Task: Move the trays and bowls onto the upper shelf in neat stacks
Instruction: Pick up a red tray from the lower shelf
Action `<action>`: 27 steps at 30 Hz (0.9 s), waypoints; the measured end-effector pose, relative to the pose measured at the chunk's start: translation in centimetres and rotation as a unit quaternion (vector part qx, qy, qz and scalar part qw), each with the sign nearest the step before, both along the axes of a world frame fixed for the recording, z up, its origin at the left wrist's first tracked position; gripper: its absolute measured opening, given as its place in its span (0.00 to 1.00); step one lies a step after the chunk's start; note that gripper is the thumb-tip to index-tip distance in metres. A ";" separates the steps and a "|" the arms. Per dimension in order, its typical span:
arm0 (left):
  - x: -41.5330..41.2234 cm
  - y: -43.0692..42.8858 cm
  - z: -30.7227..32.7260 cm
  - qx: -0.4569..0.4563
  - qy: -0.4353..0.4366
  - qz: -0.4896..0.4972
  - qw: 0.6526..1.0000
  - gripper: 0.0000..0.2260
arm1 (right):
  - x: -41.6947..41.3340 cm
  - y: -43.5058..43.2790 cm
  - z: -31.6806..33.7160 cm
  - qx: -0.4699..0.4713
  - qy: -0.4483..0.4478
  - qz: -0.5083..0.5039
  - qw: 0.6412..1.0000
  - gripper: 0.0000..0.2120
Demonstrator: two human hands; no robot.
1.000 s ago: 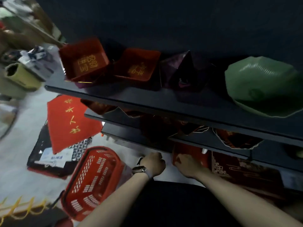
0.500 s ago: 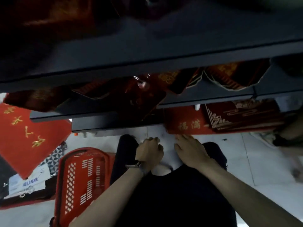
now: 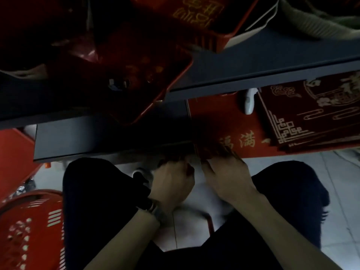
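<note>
Left hand (image 3: 171,184), right hand (image 3: 228,178) side by side at near edge of red tray stack (image 3: 224,121); both curled, grip unclear.

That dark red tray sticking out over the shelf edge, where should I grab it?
Take the dark red tray by its overhanging corner, probably from the front and below. That corner juts past the shelf edge, so you can get under its raised rim there; the rest lies flat on the shelf.
</note>
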State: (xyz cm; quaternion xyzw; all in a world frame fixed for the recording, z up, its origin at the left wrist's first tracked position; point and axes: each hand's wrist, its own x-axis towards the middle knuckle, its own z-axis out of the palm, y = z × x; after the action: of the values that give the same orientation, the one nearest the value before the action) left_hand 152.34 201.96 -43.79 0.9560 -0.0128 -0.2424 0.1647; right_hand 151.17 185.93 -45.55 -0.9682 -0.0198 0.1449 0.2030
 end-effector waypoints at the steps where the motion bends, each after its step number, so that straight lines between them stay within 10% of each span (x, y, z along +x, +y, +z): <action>1: -0.3 0.2 -0.5 -0.001 -0.006 -0.010 1.000 0.08 | -0.2 0.2 -0.4 0.005 -0.009 -0.002 1.000 0.25; 27: -7.3 5.9 10.8 -0.044 -0.393 -0.008 0.918 0.20 | -5.3 3.8 13.2 -0.009 -0.283 0.049 0.958 0.23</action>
State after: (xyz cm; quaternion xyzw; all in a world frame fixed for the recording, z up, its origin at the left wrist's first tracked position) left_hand 145.05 207.87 -32.94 0.9659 -0.0946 0.1527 0.1864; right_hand 145.88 189.72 -32.31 -0.9694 -0.1223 -0.1250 0.1726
